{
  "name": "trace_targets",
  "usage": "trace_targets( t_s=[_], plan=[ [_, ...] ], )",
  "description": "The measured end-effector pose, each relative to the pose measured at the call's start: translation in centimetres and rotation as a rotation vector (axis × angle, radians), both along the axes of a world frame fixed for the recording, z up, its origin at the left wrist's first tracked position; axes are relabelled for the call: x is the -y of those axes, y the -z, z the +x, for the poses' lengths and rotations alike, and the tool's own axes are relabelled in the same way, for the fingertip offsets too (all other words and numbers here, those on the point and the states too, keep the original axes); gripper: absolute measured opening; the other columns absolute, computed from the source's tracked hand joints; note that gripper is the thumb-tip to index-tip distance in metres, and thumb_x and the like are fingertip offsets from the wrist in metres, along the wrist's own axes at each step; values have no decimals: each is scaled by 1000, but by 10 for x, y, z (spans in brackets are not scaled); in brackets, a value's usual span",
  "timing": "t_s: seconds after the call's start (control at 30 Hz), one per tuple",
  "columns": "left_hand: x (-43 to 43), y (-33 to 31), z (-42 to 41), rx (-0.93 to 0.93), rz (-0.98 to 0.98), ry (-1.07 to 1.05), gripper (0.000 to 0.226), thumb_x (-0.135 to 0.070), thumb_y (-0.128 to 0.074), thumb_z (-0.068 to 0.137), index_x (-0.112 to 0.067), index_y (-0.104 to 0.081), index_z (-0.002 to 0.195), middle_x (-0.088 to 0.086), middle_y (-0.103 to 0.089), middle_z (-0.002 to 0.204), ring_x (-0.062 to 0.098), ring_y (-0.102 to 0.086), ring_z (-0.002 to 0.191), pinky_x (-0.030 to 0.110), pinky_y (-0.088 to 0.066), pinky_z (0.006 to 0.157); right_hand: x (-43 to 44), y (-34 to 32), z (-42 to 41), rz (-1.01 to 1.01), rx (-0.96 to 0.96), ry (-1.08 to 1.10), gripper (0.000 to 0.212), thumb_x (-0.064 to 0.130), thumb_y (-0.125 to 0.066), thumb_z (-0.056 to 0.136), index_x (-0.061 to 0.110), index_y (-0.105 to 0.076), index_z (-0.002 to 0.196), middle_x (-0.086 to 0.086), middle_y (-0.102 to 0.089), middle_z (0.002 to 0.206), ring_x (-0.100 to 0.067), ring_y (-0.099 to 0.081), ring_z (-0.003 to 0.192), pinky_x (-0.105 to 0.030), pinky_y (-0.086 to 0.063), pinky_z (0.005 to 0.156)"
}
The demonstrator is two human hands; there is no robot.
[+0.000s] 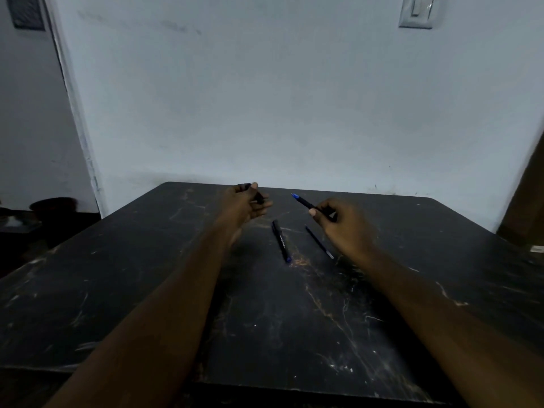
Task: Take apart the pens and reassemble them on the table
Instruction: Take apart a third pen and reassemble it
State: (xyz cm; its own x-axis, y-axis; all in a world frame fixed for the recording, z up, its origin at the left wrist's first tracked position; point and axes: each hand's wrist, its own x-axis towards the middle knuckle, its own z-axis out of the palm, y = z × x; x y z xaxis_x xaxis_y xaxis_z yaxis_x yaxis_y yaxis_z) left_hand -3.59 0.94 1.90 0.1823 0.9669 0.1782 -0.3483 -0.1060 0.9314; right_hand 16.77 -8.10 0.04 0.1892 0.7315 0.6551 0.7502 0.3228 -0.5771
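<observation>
- Left hand [244,203]: raised above the far half of the counter [147,260], palm turned inward, fingers [266,205] loosely curled. The thumb and fingertips pinch a short black piece [259,198]. Can't tell whether it's a cap or a barrel section.
- Right hand [338,220]: raised to the right of the left hand, well apart from it. Its fingers are curled tight round the back end of the held pen [303,201].
- Held pen: black barrel with a blue tip. The tip points up and left, toward the wall [265,98] and the left hand. It is clear of the counter.
- Black pen [281,241]: lies flat on the counter between the two hands. It has white print on the barrel and its blue end is toward the person. Neither hand touches it.
- Refill [319,242]: a thin dark rod flat on the counter, just right of the black pen. The two are roughly parallel and not touching. Its pale end is toward the person and its far end is close under the right hand. Can't tell if they make contact.
- Counter: dark top, heavily scratched, with its far edge against the wall.
- Wall: pale and scuffed, with a light switch [418,10] at top right.
</observation>
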Motion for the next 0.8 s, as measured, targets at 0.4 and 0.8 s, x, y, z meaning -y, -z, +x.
trace_targets(
  t_s=[0.4, 0.8],
  plan=[
    [9, -2, 8, 171, 34, 159, 30, -30, -48, 99, -6, -61, 87, 11, -75, 97, 23, -73, 90, 28, -58, 65, -10, 7, -1, 56, 26, -54, 12, 31, -69, 87, 19, -71, 86, 11, -61, 74, 2, -53, 66, -18, -35, 57],
    [17, -1, 20, 70, 80, 200, 22, -29, -52, 98, -9, -58, 90, 9, -76, 92, 20, -74, 82, 26, -57, 62, -15, 10, 2, 71, 18, -82, 12, 35, -68, 85, 23, -71, 86, 11, -64, 76, -6, -58, 72, -30, -45, 62]
  ],
)
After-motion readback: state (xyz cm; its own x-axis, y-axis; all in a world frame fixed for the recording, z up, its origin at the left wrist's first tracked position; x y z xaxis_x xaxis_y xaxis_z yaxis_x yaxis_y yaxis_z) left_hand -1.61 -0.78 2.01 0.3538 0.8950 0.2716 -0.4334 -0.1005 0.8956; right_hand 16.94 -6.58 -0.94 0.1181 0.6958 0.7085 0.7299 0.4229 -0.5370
